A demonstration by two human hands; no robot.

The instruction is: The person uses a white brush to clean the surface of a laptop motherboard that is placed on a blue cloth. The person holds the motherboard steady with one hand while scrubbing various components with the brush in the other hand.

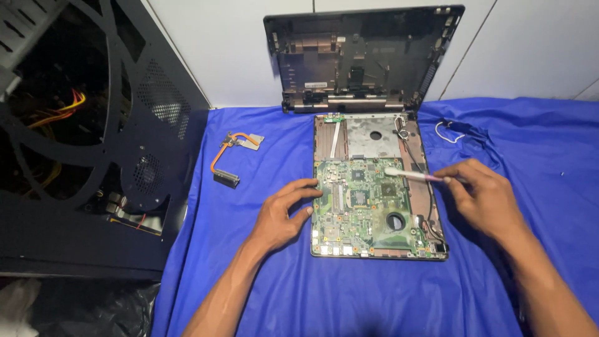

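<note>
One head-worn camera looks steeply down and forward from close above the left hand [284, 215] and right hand [483, 196], facing the wall beyond them; no second view.

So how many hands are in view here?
2. The left hand rests on the green circuit board's left edge; the right hand holds a small brush over the board's upper right. No other person's hands show.
</note>
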